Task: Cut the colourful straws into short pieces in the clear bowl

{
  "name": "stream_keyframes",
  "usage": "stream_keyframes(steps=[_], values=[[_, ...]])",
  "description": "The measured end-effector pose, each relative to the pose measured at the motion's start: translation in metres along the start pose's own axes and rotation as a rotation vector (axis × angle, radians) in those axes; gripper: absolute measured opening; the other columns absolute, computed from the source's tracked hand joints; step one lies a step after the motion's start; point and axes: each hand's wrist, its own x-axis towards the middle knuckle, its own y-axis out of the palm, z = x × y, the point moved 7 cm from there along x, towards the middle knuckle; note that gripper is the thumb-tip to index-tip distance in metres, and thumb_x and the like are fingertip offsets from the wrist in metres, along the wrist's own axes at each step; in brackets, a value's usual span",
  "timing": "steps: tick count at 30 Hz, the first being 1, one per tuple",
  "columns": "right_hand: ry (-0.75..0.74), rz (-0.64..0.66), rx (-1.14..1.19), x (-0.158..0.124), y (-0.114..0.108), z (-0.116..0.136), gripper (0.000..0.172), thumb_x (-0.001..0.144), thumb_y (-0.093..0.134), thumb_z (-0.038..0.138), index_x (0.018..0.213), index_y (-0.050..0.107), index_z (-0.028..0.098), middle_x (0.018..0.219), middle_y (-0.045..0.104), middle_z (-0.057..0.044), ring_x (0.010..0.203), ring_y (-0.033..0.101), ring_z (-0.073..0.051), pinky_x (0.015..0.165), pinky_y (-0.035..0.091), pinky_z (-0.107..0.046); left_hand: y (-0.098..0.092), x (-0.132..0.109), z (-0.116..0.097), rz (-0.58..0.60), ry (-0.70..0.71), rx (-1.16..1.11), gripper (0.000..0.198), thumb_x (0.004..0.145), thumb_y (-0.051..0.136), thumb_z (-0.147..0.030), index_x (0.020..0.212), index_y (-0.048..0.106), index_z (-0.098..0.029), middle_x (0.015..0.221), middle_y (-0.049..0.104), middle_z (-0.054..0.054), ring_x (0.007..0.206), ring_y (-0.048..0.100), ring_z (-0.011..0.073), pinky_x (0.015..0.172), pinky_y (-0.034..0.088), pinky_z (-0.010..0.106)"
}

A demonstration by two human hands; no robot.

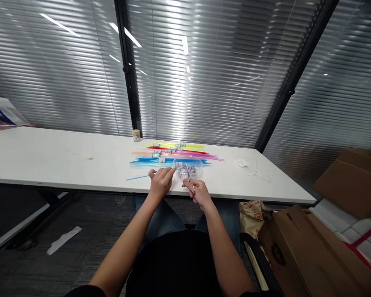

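Note:
My left hand (162, 181) is closed on a thin blue straw (137, 178), which sticks out to the left low over the table. A pair of scissors (189, 180) is in my right hand (198, 192), its blades pointing up and away from me over a clear round bowl (200, 164). Small multicoloured pieces (183, 172) lie in the bowl. My left fingertips are at the bowl's left side. Just behind it, bundles of long thin straws lie crosswise: blue (145, 160), pink (214, 157), red (200, 152) and yellow (198, 146), with paper labels around them.
A small lidded jar (136, 135) stands at the back edge of the white table (64, 159). Clear plastic wrapping (256, 172) lies to the right. Cardboard boxes (299, 247) and a brown paper bag (251, 216) are on the right below table height. Blinds (204, 82) hang behind.

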Motion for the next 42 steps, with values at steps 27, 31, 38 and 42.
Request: stream_keyframes(steps=[27,31,38,42], values=[[-0.004,-0.072,-0.042,0.001,-0.009,-0.002,0.048,0.073,0.063,0.061,0.071,0.066,0.013,0.037,0.037,0.008,0.028,0.026,-0.004,0.028,0.016,-0.019,-0.004,0.002,0.002,-0.051,-0.039,0.001,0.015,0.093,0.049,-0.018,0.099,0.062,-0.022,0.089,0.071,0.003,0.078,0.062,0.0164,0.079,0.021,0.036],[0.015,-0.093,0.057,0.001,-0.011,-0.003,0.05,0.072,0.063,0.063,0.075,0.065,0.013,0.039,0.037,0.008,0.028,0.024,-0.004,0.028,0.016,-0.019,-0.003,0.001,0.002,-0.051,-0.038,0.012,0.016,0.093,0.049,-0.019,0.101,0.062,-0.022,0.091,0.071,0.003,0.077,0.062,0.0161,0.08,0.021,0.036],[0.007,-0.019,-0.011,0.001,-0.005,-0.001,0.05,0.073,0.062,0.063,0.074,0.067,0.013,0.039,0.037,0.008,0.03,0.026,-0.004,0.03,0.017,-0.02,-0.002,0.001,0.003,-0.037,-0.058,-0.015,0.018,0.094,0.047,-0.02,0.104,0.062,-0.022,0.091,0.071,0.004,0.078,0.062,0.0169,0.08,0.021,0.037],[0.003,-0.015,-0.055,0.0,-0.004,0.001,0.049,0.073,0.063,0.062,0.073,0.067,0.013,0.039,0.037,0.007,0.032,0.027,-0.005,0.033,0.02,-0.02,-0.003,0.001,0.002,-0.03,-0.054,-0.025,0.017,0.093,0.048,-0.02,0.103,0.062,-0.022,0.089,0.071,0.004,0.078,0.062,0.0167,0.08,0.021,0.037]])
